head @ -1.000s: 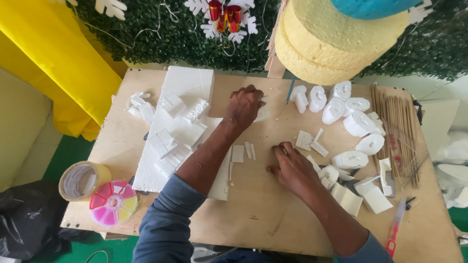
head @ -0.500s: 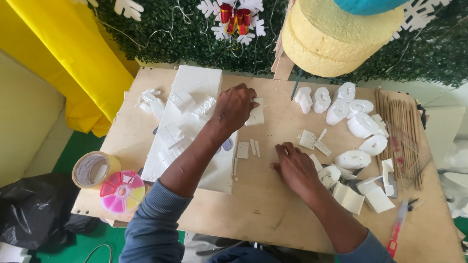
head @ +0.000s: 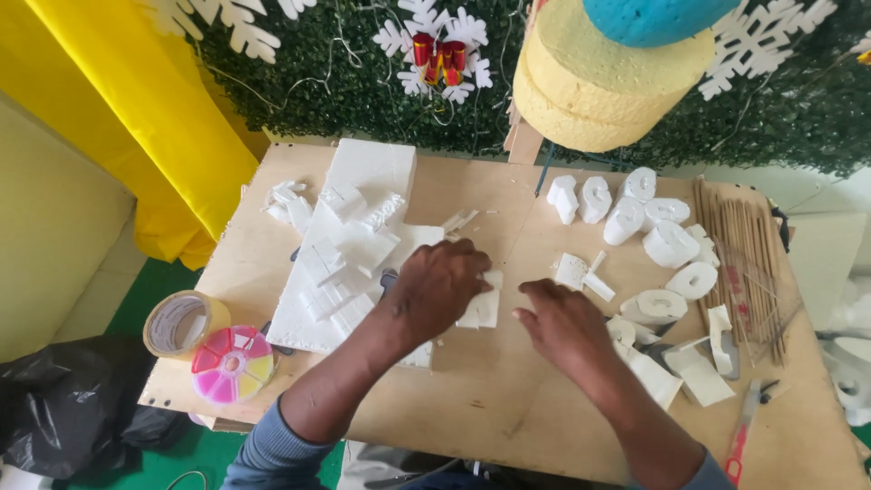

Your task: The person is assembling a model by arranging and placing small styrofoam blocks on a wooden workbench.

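Two hands met mid-desk: the left hand (head: 442, 289) pinched a small white foam piece (head: 483, 307), light and crumbly, best held by its edges; the right hand (head: 564, 325) hovered empty, fingers loosely curled.

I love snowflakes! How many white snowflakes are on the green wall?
4 show: one snowflake top left, one behind the red bow, two top right. The frame edge and foam discs may hide more.

White foam pieces (head: 349, 263), yellow cloth (head: 154, 118), pink-yellow bead box (head: 232, 364).
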